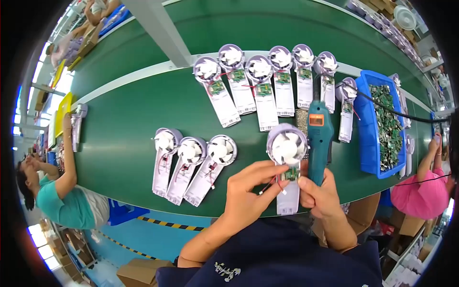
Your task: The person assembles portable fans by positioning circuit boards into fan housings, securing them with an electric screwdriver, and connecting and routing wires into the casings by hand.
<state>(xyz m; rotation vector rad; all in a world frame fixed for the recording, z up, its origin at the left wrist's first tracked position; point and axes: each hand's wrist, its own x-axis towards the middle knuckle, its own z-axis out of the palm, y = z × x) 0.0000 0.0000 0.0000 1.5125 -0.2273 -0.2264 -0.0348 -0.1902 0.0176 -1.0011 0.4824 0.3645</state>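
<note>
A handheld fan housing with a white impeller and pale handle lies in front of me at the table's near edge. My left hand pinches a small green circuit board over its handle, and thin wires with a white plug hang beside the fingers. My right hand is closed around the lower end of a teal electric screwdriver; its thumb reaches to the board's right edge. The screwdriver stands right of the fan, its tip hidden.
Several fan housings with boards stand in a far row. Three more housings with loose wires lie left. A blue bin of circuit boards is at right, with a black cable across it. People sit at both sides.
</note>
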